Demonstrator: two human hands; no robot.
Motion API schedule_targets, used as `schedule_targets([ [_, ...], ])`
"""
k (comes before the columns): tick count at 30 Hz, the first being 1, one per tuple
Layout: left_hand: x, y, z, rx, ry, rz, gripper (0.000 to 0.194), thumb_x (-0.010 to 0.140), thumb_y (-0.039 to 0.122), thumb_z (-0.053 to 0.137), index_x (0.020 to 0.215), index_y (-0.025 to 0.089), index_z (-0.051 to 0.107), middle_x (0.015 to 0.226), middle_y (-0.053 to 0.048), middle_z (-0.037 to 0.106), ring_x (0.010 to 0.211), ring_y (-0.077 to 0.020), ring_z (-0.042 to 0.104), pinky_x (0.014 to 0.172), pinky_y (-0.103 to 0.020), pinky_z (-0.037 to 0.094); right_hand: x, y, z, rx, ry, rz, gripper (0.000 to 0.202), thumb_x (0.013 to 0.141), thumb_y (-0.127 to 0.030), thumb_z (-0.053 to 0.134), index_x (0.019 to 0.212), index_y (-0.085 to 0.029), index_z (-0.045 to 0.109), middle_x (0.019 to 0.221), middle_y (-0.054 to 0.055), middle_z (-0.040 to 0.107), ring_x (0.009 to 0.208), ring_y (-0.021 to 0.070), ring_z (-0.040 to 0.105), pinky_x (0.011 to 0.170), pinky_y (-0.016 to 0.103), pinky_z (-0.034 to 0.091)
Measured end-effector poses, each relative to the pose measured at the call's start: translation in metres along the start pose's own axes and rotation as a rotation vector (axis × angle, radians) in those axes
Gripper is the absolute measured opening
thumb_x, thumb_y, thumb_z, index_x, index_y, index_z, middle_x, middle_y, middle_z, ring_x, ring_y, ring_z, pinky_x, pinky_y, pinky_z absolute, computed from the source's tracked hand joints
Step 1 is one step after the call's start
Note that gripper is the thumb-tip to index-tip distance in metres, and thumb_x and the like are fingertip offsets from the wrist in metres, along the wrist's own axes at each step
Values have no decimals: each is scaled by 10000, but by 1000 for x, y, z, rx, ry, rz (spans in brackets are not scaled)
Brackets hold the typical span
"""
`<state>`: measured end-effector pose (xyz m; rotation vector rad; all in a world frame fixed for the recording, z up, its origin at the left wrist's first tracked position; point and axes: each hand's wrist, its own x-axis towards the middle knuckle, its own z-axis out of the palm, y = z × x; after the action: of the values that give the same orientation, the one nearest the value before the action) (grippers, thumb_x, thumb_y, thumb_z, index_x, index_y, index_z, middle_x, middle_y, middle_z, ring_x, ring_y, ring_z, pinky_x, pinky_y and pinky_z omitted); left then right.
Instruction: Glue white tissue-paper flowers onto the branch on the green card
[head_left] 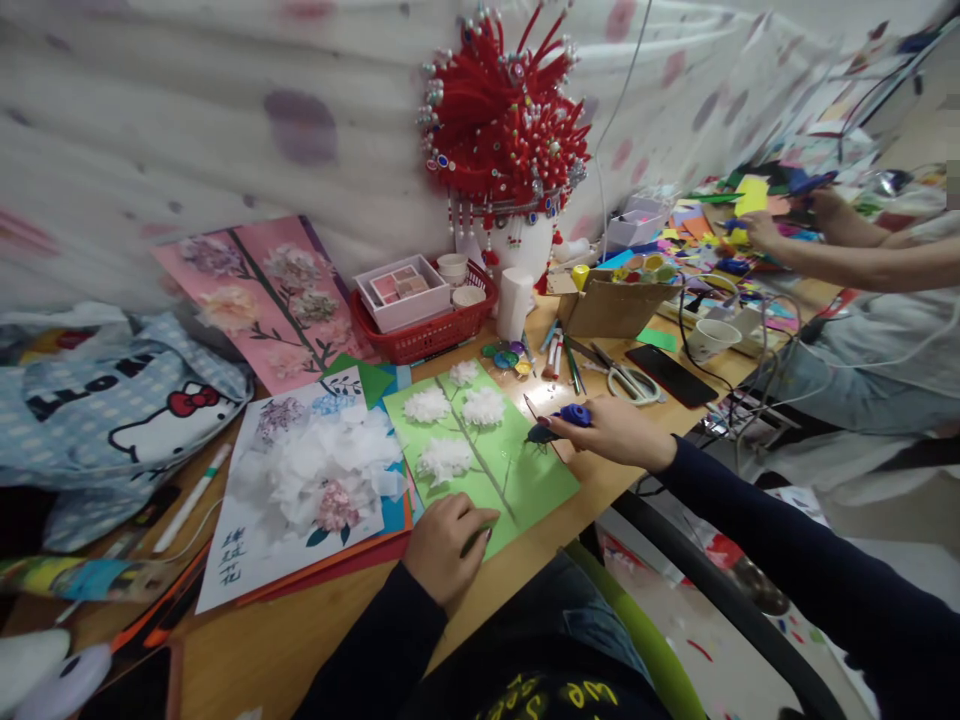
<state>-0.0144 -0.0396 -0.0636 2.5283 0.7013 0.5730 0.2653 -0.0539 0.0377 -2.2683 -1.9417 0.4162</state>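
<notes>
A light green sheet lies on the table with a painted stem and several white ruffled paper flowers on it. My right hand is closed around a blue glue gun, whose dark nozzle points left over the sheet's right edge. At the sheet's lower left edge rests my left hand, its fingers bent around a small dark green piece. To the left, a white sheet with a printed flower picture bears a heap of white paper petals.
Behind the sheet stand a red basket, a white candle-like cylinder and a red beaded headdress. Scissors, a phone and a paper cup lie right. Another person's hands work at far right.
</notes>
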Motion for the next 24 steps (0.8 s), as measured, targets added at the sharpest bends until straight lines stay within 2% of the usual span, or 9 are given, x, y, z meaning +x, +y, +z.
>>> schedule_targets([
  [10,0,-1,2,-1,7,4,244,872,170,513,1030,209,695,817,-54,594,787,-202,572,696,-326,429,-1,4,2,-83,11,10,701,841,-772,294,473,-206,481,481,58,530,464,151,455,509,305,234],
  [16,0,-2,2,52,2,52,307,887,171,489,1119,220,684,790,-54,567,752,-200,541,664,-325,410,-1,2,1,31,19,21,673,848,-749,331,522,-202,547,523,54,569,503,157,495,523,298,254],
  [24,0,-1,3,50,-9,35,281,892,193,503,1096,220,694,789,-51,557,759,-199,535,668,-329,406,-2,1,6,4,32,26,681,831,-776,307,499,-210,484,480,35,502,461,143,438,504,299,226],
])
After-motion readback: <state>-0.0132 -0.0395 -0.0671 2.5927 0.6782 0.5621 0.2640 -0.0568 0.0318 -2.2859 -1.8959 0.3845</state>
